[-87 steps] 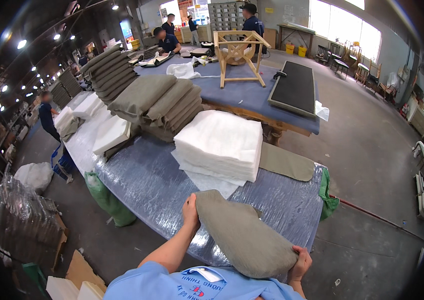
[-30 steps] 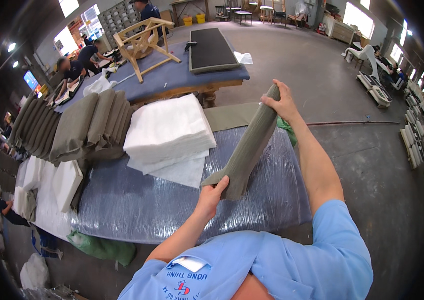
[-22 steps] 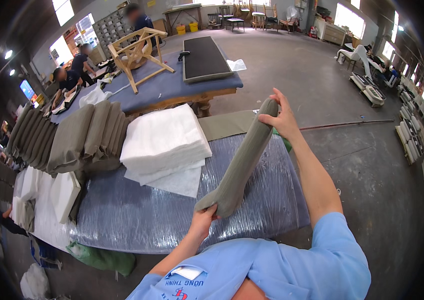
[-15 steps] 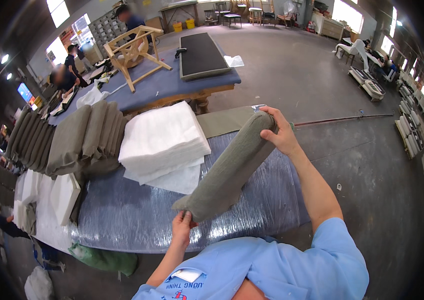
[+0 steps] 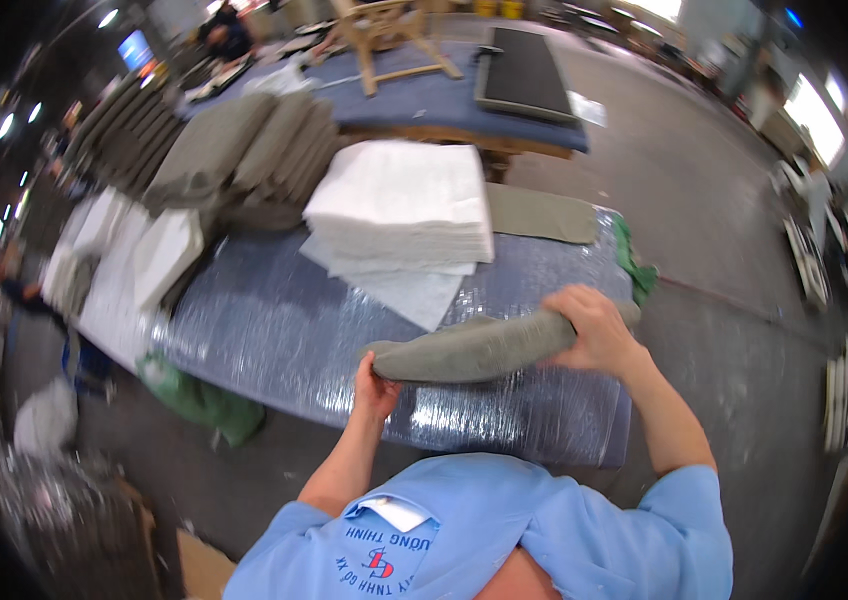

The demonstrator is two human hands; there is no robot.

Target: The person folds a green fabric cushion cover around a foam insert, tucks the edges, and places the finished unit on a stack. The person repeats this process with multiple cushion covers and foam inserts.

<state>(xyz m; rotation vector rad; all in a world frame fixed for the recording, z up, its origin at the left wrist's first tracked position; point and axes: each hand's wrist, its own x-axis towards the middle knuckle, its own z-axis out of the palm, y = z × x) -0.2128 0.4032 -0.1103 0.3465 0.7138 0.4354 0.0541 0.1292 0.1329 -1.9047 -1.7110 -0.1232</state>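
A grey-green fabric-covered cushion (image 5: 474, 350) is held sideways just above the plastic-wrapped table (image 5: 274, 310). At its left end my left hand (image 5: 377, 388) pinches the cloth edge between thumb and fingers. My right hand (image 5: 596, 328) wraps over the cushion close to its right end, which pokes out past the knuckles. Beyond the cushion lies a thick stack of white padding sheets (image 5: 399, 205), its lowest sheets fanned toward me. To the right of that stack, a flat piece of grey-green fabric (image 5: 541, 214) lies along the table's far side.
Several grey-green cushions (image 5: 209, 150) are piled at the left, with white foam pieces (image 5: 166, 258) nearer. A blue-topped table (image 5: 424, 110) behind carries a wooden chair frame (image 5: 369, 50) and a dark panel (image 5: 527, 75). A green bag (image 5: 199, 400) hangs by the near left edge.
The cushion has swung from a steep slant to nearly level, its right end lowered toward me. My right hand came down with it. The head view has turned and tipped lower.
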